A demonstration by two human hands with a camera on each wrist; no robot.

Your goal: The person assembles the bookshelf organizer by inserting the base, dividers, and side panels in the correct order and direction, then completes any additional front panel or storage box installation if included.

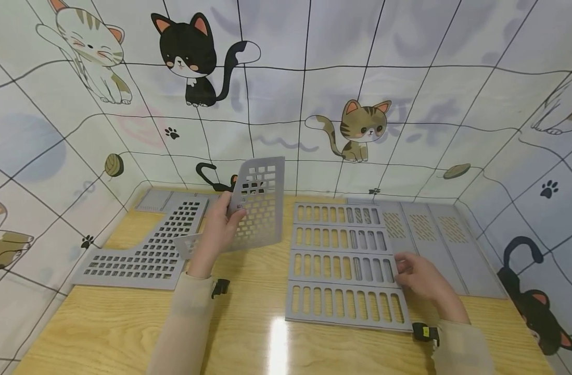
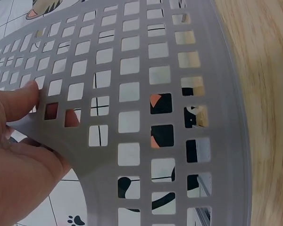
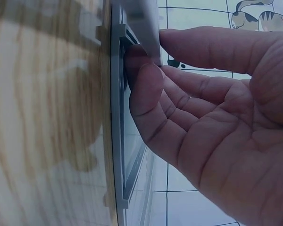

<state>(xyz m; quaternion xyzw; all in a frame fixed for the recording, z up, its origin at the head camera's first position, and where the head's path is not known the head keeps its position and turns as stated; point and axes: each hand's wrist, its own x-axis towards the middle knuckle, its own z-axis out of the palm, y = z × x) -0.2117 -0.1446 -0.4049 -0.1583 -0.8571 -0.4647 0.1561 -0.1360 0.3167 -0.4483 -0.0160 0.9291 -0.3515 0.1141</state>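
My left hand (image 1: 217,221) pinches a grey perforated panel (image 1: 280,208) by its curved cut-out, holding it raised and tilted above the table. In the left wrist view the thumb (image 2: 21,101) lies on the near face of this panel (image 2: 224,122), with fingers partly hidden behind it. A grey slotted panel (image 1: 346,283) with rows of long openings lies at centre right. Along its right edge, my right hand (image 1: 423,278) grips the rim between thumb and fingers. The right wrist view shows fingertips (image 3: 148,84) tucked under the edge, the thumb on the other side.
A second perforated panel (image 1: 126,282) with a similar curve lies flat on the left of the wooden table (image 1: 248,323). Wide grey panels (image 1: 454,265) with small slits lie at the right, partly under the slotted one. Another grey piece (image 1: 154,200) lies at the back left.
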